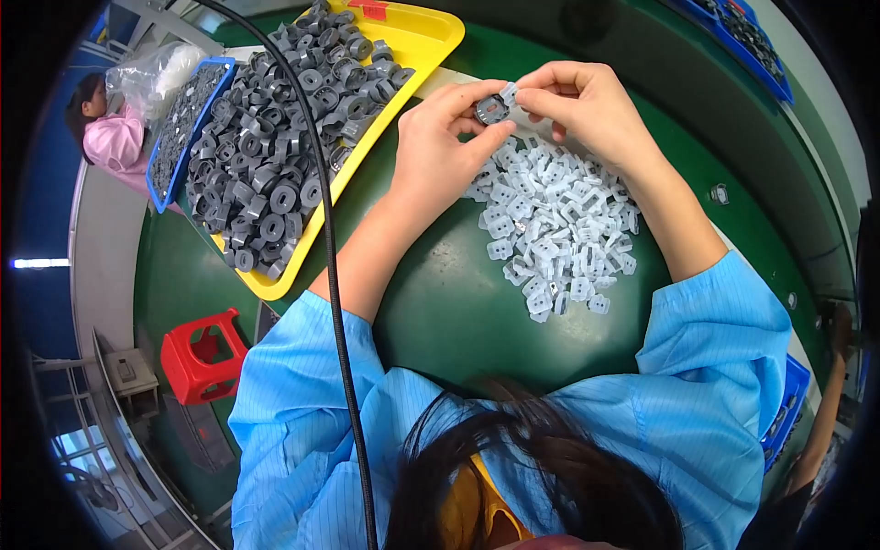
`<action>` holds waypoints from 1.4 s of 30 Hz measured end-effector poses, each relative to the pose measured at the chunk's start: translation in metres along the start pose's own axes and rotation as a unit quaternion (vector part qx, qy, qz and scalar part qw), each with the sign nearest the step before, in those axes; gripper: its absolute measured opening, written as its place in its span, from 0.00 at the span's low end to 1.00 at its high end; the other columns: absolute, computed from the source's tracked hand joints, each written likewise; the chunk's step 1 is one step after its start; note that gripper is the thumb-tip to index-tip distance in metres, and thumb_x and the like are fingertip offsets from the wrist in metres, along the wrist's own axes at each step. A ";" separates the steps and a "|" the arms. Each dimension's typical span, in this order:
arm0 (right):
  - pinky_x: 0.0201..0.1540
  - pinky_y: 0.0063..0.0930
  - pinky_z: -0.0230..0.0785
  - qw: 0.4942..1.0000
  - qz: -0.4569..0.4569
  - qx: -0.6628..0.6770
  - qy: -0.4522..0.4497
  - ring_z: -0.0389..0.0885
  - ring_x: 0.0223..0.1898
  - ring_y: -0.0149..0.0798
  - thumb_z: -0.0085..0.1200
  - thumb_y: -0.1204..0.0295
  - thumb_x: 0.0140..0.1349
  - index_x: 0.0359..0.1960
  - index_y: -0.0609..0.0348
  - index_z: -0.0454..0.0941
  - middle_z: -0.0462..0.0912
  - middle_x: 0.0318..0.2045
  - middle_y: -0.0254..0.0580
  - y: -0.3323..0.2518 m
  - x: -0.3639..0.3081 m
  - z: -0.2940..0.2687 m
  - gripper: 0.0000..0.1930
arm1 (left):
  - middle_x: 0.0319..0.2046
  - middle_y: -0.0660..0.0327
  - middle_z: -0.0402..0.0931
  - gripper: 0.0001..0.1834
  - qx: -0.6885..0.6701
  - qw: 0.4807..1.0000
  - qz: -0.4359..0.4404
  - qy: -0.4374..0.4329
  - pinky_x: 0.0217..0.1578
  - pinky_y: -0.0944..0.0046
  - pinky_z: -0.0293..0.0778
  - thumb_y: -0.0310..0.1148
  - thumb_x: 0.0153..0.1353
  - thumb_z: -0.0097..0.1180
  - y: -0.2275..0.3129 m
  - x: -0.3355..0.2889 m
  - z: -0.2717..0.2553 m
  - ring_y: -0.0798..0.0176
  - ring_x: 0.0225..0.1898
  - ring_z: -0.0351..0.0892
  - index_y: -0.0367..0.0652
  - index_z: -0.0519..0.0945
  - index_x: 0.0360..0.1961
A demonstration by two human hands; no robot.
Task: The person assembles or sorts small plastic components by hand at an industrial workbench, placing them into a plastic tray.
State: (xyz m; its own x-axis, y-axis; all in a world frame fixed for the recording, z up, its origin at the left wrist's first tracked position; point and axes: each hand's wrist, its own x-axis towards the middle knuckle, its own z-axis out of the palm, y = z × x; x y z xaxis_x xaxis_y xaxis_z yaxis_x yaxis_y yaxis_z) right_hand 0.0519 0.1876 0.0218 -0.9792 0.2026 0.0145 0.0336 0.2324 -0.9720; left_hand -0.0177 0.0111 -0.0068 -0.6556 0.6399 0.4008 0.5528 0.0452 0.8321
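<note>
My left hand (pixel 449 137) pinches a dark grey round plastic part (pixel 492 109) between thumb and fingers, above the far side of the green table. Against its upper right edge, my right hand (pixel 577 105) holds a small pale translucent plastic piece (pixel 510 93) in its fingertips. The two parts meet or nearly meet; whether they are joined I cannot tell. Below both hands lies a loose pile of pale translucent plastic pieces (pixel 559 225), spread over the tabletop.
A yellow tray (pixel 431 32) heaped with dark grey round parts (pixel 275 165) stands to my left, a blue tray (pixel 163 174) beyond it. Another blue tray (pixel 752 46) is at the far right. A black cable (pixel 332 266) crosses the view. A person in pink (pixel 119 142) sits far left, near a red stool (pixel 203 357).
</note>
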 end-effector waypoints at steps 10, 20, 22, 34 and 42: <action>0.32 0.17 0.74 0.983 0.062 0.166 -0.046 0.81 0.30 0.27 0.60 0.69 0.58 0.38 0.68 0.80 0.83 0.29 0.41 -0.002 -0.009 -0.001 0.13 | 0.32 0.59 0.79 0.19 -0.045 0.997 0.029 0.060 0.31 0.74 0.78 0.22 0.49 0.65 0.001 -0.002 0.008 0.74 0.29 0.77 0.35 0.80 0.45; 0.30 0.26 0.73 0.983 -0.137 -0.100 0.065 0.81 0.23 0.32 0.62 0.72 0.51 0.29 0.68 0.81 0.82 0.22 0.44 -0.013 -0.023 0.016 0.09 | 0.29 0.57 0.80 0.17 0.082 0.990 0.086 0.078 0.27 0.72 0.77 0.22 0.47 0.67 0.007 -0.001 0.008 0.70 0.27 0.81 0.33 0.76 0.39; 0.30 0.26 0.73 0.979 -0.132 -0.141 0.069 0.81 0.23 0.33 0.62 0.72 0.51 0.28 0.67 0.81 0.82 0.21 0.44 -0.018 -0.025 0.016 0.09 | 0.27 0.58 0.79 0.17 0.105 0.985 0.106 0.086 0.25 0.71 0.76 0.23 0.46 0.67 0.008 -0.001 0.009 0.69 0.24 0.80 0.34 0.75 0.37; 0.30 0.24 0.69 0.984 -0.144 -0.086 0.068 0.78 0.24 0.30 0.62 0.70 0.52 0.29 0.67 0.80 0.81 0.21 0.39 -0.001 -0.014 0.016 0.10 | 0.33 0.56 0.79 0.19 0.144 0.973 0.165 0.077 0.28 0.71 0.77 0.24 0.44 0.70 0.007 -0.002 0.009 0.68 0.28 0.80 0.34 0.76 0.37; 0.30 0.15 0.66 0.979 -0.002 0.189 -0.073 0.76 0.26 0.22 0.60 0.71 0.55 0.33 0.62 0.81 0.81 0.26 0.33 0.015 -0.012 0.010 0.08 | 0.33 0.62 0.72 0.21 0.185 0.941 0.256 0.122 0.35 0.63 0.70 0.26 0.34 0.72 0.008 0.000 0.014 0.59 0.35 0.73 0.42 0.79 0.35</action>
State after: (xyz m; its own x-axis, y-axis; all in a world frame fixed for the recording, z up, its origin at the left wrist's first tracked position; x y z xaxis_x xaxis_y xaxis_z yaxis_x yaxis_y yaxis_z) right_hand 0.0623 0.1792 0.0051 -0.9983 0.0579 0.0111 -0.0192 -0.1422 -0.9896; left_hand -0.0066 0.0221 -0.0055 -0.3277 0.4578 0.8265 0.9401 0.0711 0.3334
